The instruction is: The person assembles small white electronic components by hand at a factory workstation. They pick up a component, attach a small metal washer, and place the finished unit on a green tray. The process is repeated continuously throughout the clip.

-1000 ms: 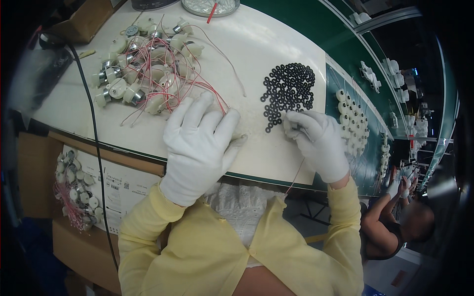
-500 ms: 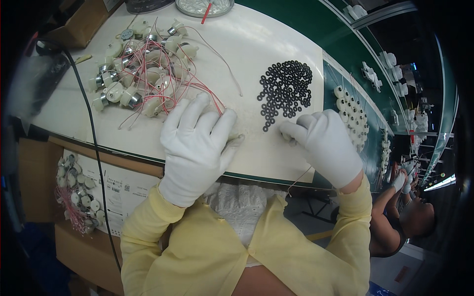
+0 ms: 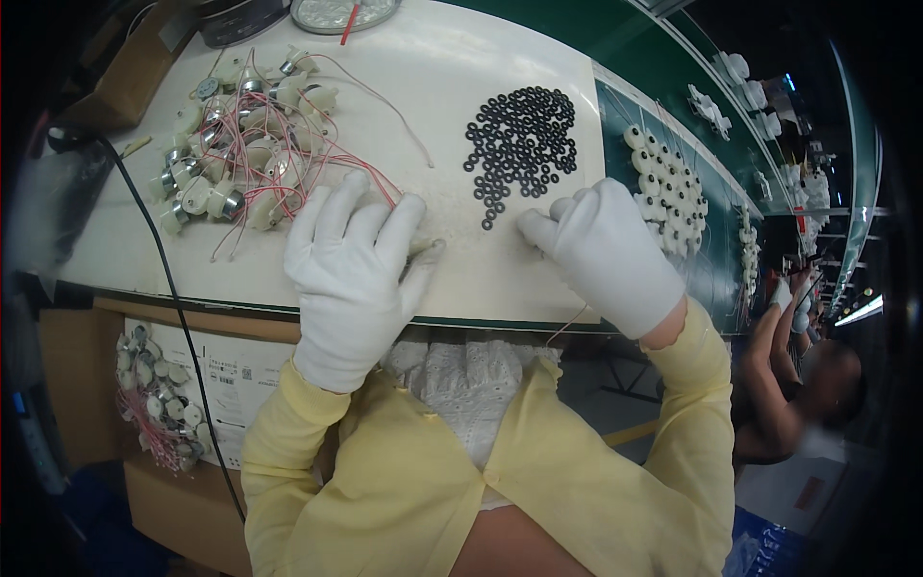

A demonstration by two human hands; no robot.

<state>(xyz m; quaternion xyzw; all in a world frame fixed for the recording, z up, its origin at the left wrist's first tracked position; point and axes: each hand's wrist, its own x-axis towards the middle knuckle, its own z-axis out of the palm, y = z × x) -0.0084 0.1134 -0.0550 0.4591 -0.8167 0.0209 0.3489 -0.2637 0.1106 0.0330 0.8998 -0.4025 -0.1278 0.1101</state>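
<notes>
My left hand (image 3: 351, 274), in a white glove, hovers at or rests on the white tabletop just in front of a pile of small motors (image 3: 260, 144) with pinkish-red wires. Its fingers are spread, and a brownish mark or bit shows by the thumb tip. My right hand (image 3: 611, 255), also gloved, is curled in front of a patch of small black rings (image 3: 524, 135). Its thumb and fingers are drawn together, and what lies in them is hidden. A thin wire (image 3: 569, 325) hangs over the table edge below this hand.
Right of the rings, rows of white parts with black centres (image 3: 668, 188) stand on a green surface. A round tray (image 3: 346, 12) with a red stick is at the back. A black cable (image 3: 173, 250) crosses at left. More motors (image 3: 159, 394) lie below the table. A co-worker (image 3: 808, 394) sits at right.
The whole view has shifted a little, so the table's things sit further left and higher. Relative to the table, both hands have hardly moved.
</notes>
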